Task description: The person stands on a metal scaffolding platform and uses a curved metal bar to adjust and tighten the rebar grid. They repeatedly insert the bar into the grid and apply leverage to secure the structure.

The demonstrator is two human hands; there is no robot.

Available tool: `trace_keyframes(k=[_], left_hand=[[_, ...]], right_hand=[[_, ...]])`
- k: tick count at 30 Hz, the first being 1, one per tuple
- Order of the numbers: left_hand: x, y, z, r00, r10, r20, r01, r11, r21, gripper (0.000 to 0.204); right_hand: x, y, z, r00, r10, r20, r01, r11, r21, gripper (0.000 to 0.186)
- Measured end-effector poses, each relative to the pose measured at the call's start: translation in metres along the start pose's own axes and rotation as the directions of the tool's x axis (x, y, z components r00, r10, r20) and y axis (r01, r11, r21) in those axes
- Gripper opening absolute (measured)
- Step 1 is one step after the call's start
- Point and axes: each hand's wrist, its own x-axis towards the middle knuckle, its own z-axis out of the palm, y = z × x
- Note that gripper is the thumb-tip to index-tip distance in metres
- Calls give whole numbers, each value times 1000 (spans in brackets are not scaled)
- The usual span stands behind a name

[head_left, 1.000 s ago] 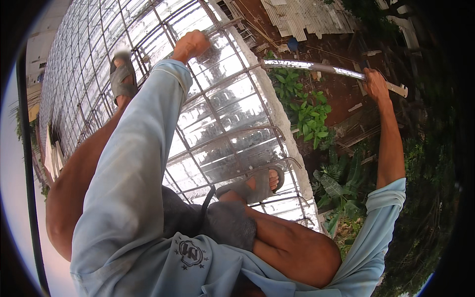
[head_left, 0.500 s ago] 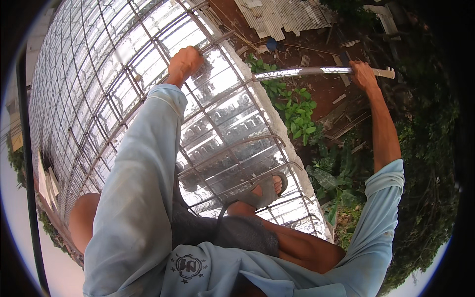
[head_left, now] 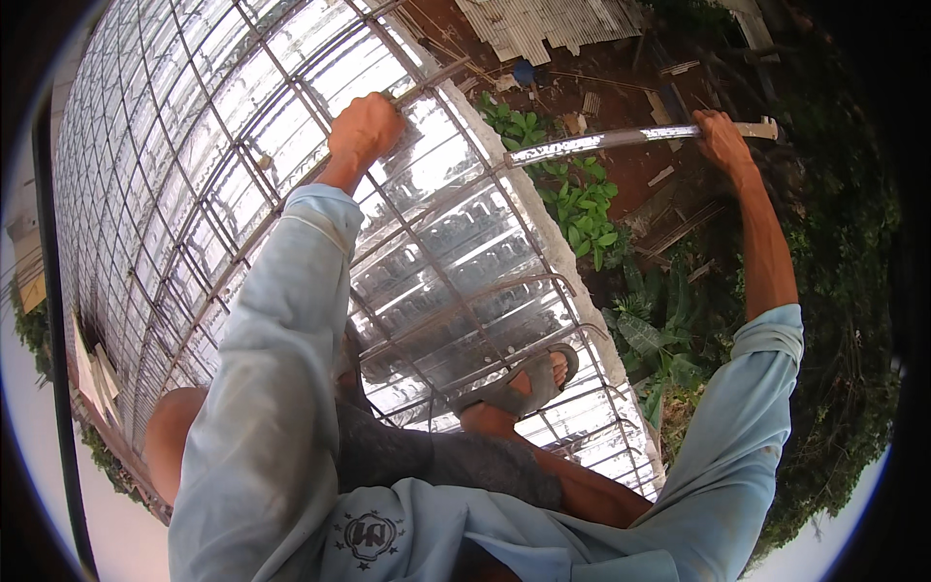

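My left hand point(head_left: 365, 129) is closed in a fist around a bar of the rebar grid point(head_left: 411, 233), near the slab's edge. Out past that edge, my right hand point(head_left: 723, 142) grips a long metal rebar bending bar point(head_left: 611, 140) close to its far end. The bending bar's other end meets a rebar tip at the slab edge, roughly level with the grid. Farther down the edge, several rebar ends point(head_left: 558, 279) curve back in hooks. My palms and the undersides of my fingers are hidden.
Shiny ribbed metal decking point(head_left: 465, 225) lies under the grid, beside a concrete rim point(head_left: 543, 233). My sandalled foot point(head_left: 531, 383) stands among the bars. Beyond the drop are green plants point(head_left: 584, 209), bare soil with scrap wood, and corrugated sheets point(head_left: 553, 27).
The view has shifted slightly, and my right hand with the bending bar sits a little farther right. Both grips look the same.
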Motion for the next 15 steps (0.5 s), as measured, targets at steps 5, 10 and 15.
trace_keyframes(k=[5,10,15], left_hand=[[-2,1,-1,1000,-11,28,11,1000,-17,36],[-1,6,-2,999,-22,26,23,999,-35,36],[-1,-1,2,1000,-29,0,29,999,-26,36]], right_hand=[[2,-3,10,999,23,41,-25,999,39,34],[4,7,24,997,64,36,-67,995,75,36],[22,-5,11,972,95,214,-105,994,38,34]])
